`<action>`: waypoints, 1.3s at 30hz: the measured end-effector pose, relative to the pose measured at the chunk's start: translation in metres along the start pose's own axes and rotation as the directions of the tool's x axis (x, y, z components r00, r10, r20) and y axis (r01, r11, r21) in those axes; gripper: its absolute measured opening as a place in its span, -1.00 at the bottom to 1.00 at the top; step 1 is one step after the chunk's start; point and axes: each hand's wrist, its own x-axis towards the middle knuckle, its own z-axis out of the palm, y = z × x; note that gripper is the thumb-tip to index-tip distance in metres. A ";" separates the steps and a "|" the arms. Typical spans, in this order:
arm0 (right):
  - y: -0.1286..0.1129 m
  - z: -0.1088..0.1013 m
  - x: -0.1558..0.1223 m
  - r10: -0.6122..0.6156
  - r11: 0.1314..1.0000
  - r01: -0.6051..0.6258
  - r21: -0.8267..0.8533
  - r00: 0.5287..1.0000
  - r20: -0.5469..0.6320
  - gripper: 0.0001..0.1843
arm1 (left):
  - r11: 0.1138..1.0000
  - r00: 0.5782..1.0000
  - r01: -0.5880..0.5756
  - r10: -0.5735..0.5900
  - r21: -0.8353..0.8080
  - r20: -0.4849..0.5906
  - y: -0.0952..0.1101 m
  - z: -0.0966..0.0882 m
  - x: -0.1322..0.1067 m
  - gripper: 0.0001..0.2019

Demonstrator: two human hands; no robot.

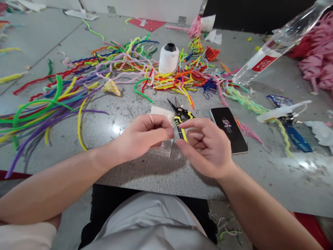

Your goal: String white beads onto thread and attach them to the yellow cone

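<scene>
My left hand [145, 133] is closed in a pinch on a thin whitish strand [178, 132], which looks like thread or a needle; it is too fine to tell which. Close beside it, my right hand [208, 144] has thumb and forefinger apart on either side of the strand's free end, its other fingers curled. Under the hands lies a clear plastic bag [162, 110] with small white contents, partly hidden by my left hand. Yellow-and-black pliers [182, 114] point away from me, their handles partly behind my right hand.
A white thread cone [168, 60] stands among many fuzzy coloured stems [125, 66]. To the right are a phone [229, 130], a tilted clear bottle [275, 52], a white nozzle-tipped tube [282, 111] and a blue strap [298, 137]. The table's near edge meets my lap.
</scene>
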 end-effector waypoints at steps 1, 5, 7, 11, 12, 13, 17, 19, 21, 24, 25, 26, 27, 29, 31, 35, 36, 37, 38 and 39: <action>0.000 0.000 0.001 -0.056 0.997 0.057 -0.045 0.998 0.022 -0.78 | 0.999 1.000 0.011 -0.010 -0.033 0.005 0.000 0.000 0.001 -0.92; 0.002 0.002 0.004 -0.159 0.971 0.152 -0.185 0.987 -0.022 -0.82 | 0.995 0.999 0.033 -0.033 -0.091 0.000 0.001 0.002 0.002 -0.92; 0.004 0.003 0.004 -0.167 0.965 0.155 -0.212 0.985 -0.040 -0.84 | 0.995 0.999 0.035 -0.036 -0.093 -0.002 0.002 0.003 0.002 -0.92; 0.005 0.002 0.004 -0.170 0.962 0.161 -0.222 0.985 -0.026 -0.90 | 0.995 0.999 0.046 -0.047 -0.084 0.001 0.001 0.002 0.002 -0.91; 0.005 0.002 0.004 -0.168 0.962 0.160 -0.222 0.986 -0.019 -0.92 | 0.996 0.999 0.048 -0.048 -0.081 0.001 0.001 0.002 0.002 -0.90; 0.005 0.001 0.004 -0.164 0.962 0.157 -0.222 0.986 -0.016 -0.93 | 0.996 0.999 0.044 -0.044 -0.074 0.000 0.000 0.001 0.002 -0.89; 0.004 0.001 0.004 -0.129 0.972 0.120 -0.200 0.991 -0.031 -0.94 | 0.999 1.000 -0.009 0.009 0.033 -0.012 -0.003 -0.001 0.002 -0.90; 0.004 0.001 0.003 -0.117 0.976 0.110 -0.190 0.993 -0.026 -0.94 | 0.996 0.999 -0.033 0.035 0.088 -0.016 -0.006 -0.002 0.002 -0.90; 0.004 0.001 0.003 -0.108 0.978 0.104 -0.183 0.994 -0.010 -0.92 | 0.993 0.999 -0.036 0.038 0.113 -0.014 -0.007 -0.003 0.002 -0.89; 0.004 0.001 0.003 -0.049 0.987 0.047 -0.154 0.999 -0.007 -0.89 | 0.990 0.999 -0.034 0.035 0.135 -0.011 -0.007 -0.003 0.003 -0.90; 0.004 0.001 0.004 -0.016 0.991 0.014 -0.132 1.000 -0.009 -0.88 | 0.988 0.999 -0.044 0.046 0.147 -0.009 -0.007 -0.002 0.003 -0.90; 0.004 0.001 0.004 0.023 0.994 -0.024 -0.102 1.000 -0.012 -0.87 | 0.985 0.998 -0.060 0.061 0.162 -0.005 -0.006 -0.002 0.003 -0.91; 0.003 0.001 0.004 0.064 0.996 -0.065 -0.065 0.998 -0.014 -0.87 | 0.980 0.997 -0.080 0.081 0.184 0.004 -0.005 -0.001 0.003 -0.91; 0.001 0.001 0.005 0.150 0.988 -0.149 0.024 0.989 -0.009 -0.87 | 0.964 0.992 -0.125 0.121 0.236 0.030 -0.002 0.000 0.002 -0.91; -0.002 0.001 0.006 0.231 0.967 -0.230 0.113 0.973 0.005 -0.87 | 0.950 0.989 -0.150 0.141 0.272 0.054 0.001 0.001 0.000 -0.91; -0.003 0.002 0.005 0.338 0.905 -0.339 0.257 0.940 0.052 -0.82 | 0.942 0.987 -0.159 0.143 0.297 0.073 0.001 0.001 -0.001 -0.91; -0.002 0.003 0.005 0.358 0.888 -0.360 0.286 0.932 0.061 -0.81 | 0.940 0.986 -0.163 0.145 0.301 0.080 0.001 0.001 -0.001 -0.92; 0.000 0.004 0.004 0.380 0.869 -0.383 0.313 0.922 0.072 -0.79 | 0.938 0.985 -0.171 0.150 0.303 0.090 0.000 0.000 -0.001 -0.93; 0.001 0.005 0.004 0.411 0.844 -0.414 0.339 0.908 0.085 -0.77 | 0.936 0.983 -0.176 0.151 0.306 0.104 -0.001 0.000 -0.001 -0.93; 0.003 0.006 0.004 0.451 0.812 -0.454 0.368 0.887 0.098 -0.74 | 0.934 0.982 -0.181 0.152 0.307 0.116 -0.001 -0.001 -0.001 -0.92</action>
